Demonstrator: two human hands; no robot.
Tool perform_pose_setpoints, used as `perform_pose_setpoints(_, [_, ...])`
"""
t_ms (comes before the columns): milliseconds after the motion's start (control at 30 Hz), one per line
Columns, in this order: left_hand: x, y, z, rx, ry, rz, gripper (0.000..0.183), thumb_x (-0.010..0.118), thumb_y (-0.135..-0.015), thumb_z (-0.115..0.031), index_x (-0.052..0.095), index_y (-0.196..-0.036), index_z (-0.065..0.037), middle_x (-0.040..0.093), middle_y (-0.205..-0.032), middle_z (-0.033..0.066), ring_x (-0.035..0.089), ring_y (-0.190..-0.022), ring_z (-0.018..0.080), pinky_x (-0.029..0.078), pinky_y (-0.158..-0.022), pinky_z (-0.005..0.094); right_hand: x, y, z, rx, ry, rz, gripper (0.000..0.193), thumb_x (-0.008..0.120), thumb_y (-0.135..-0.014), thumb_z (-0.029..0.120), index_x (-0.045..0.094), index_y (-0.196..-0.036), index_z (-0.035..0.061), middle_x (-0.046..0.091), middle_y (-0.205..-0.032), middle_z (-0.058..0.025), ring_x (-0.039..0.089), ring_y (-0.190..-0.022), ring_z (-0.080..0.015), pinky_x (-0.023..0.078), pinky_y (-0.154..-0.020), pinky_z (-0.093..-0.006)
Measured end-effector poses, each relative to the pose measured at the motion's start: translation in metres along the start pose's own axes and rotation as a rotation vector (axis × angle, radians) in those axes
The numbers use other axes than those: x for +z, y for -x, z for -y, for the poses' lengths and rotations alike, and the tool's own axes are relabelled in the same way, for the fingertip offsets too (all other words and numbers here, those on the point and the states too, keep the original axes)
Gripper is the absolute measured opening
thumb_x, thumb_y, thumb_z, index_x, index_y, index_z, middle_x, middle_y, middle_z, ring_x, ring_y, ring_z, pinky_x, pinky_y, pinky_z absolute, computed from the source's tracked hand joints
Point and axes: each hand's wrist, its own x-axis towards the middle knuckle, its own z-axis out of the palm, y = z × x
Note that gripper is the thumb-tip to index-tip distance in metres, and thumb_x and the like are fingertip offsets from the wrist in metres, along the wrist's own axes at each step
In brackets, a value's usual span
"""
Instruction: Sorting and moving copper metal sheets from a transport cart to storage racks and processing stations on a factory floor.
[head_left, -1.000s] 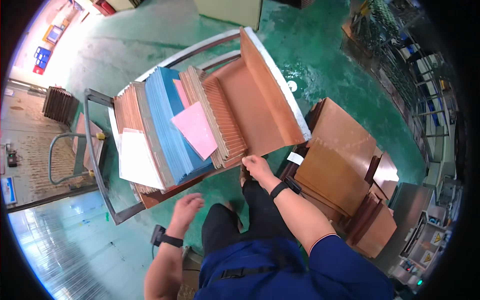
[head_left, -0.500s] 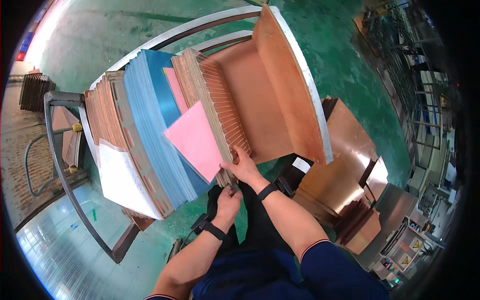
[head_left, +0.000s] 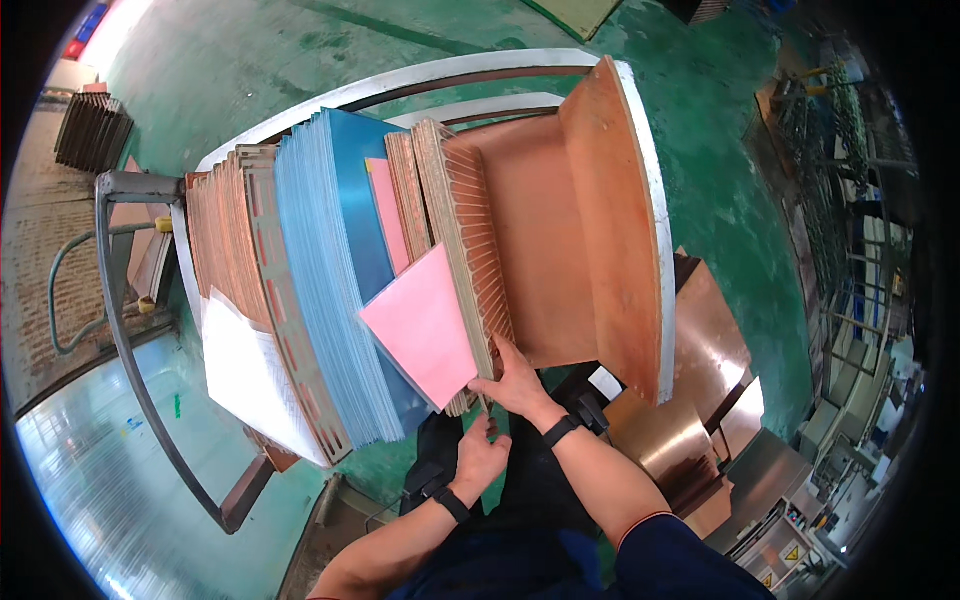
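Note:
My right hand grips the near end of an upright bundle of thin copper-patterned panels, thumb on one side and fingers on the other. Just below, my left hand is closed with its fingertips at the bundle's lower near corner; the exact hold is partly hidden. A narrow gap parts this bundle from a thinner group of copper panels to its left. Against the bundle leans a pink sheet, its lower corner by my right thumb. Another pink sheet stands behind, beside a row of blue sheets.
A metal-framed cart carries everything, with a brown backboard at right. Farther left stand more copper panels and a white sheet. Shiny copper sheets are stacked right of me. A bent metal handle rises at the left.
The gripped bundle has come apart from the thinner panels on its left, opening a gap. Both hands stay at its near end. The cart sits lower and farther right in view.

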Motion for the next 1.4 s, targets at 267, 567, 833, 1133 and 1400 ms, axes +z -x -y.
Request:
perform_pose_setpoints(267, [0.004,-0.001,-0.014,-0.065,-0.084,0.025,0.045,0.062,-0.082,-0.016,0.054,-0.122,0.004,0.067,-0.107,0.0216,0.066,-0.1,0.0316,0.053,-0.084,0.0374,-0.022,-0.009,-0.004,0.023,-0.022,0.141,0.1,0.084,-0.066,0.034,0.03,-0.142,-0.0057,0.044,-0.136,-0.0245,0.047,-0.124,-0.0356,0.04,-0.104,-0.0399])
perform_pose_setpoints(567, [0.013,-0.018,-0.023,-0.056,-0.141,-0.071,0.028,0.067,-0.085,-0.024,0.064,-0.097,0.001,0.066,-0.09,0.0233,0.067,-0.083,0.0356,0.052,-0.073,0.0402,-0.051,-0.01,-0.006,0.055,-0.069,0.216,0.106,0.082,-0.067,0.044,0.028,-0.143,-0.0054,0.035,-0.145,-0.027,0.036,-0.135,-0.0368,0.032,-0.111,-0.0404])
perform_pose_setpoints(833, [0.033,-0.031,-0.034,0.028,-0.048,-0.067,0.03,0.067,-0.084,-0.02,0.058,-0.105,0.0,0.065,-0.088,0.0232,0.065,-0.084,0.0399,0.051,-0.073,0.0426,-0.068,-0.009,-0.041,0.001,-0.139,0.258,0.11,0.085,-0.067,0.034,0.02,-0.146,-0.0063,0.036,-0.146,-0.0226,0.052,-0.123,-0.0308,0.037,-0.107,-0.0379])
perform_pose_setpoints(1133, [0.027,-0.036,-0.035,0.054,-0.18,0.013,0.035,0.058,-0.085,-0.009,0.049,-0.118,-0.002,0.065,-0.089,0.026,0.062,-0.086,0.0457,0.05,-0.073,0.0496,-0.078,-0.008,-0.041,-0.029,-0.112,0.283,0.107,0.084,-0.069,0.031,0.02,-0.147,-0.006,0.038,-0.144,-0.0216,0.058,-0.114,-0.0271,0.046,-0.097,-0.0353])
perform_pose_setpoints(1400, [0.034,-0.037,-0.04,0.172,-0.138,0.0,0.037,0.058,-0.086,-0.011,0.047,-0.12,-0.002,0.063,-0.084,0.0282,0.06,-0.082,0.0477,0.047,-0.071,0.0553,-0.081,-0.008,-0.047,-0.031,-0.202,0.236,0.094,0.078,-0.073,0.02,0.025,-0.147,-0.0007,0.045,-0.139,-0.0192,0.057,-0.116,-0.0269,0.045,-0.097,-0.0356])
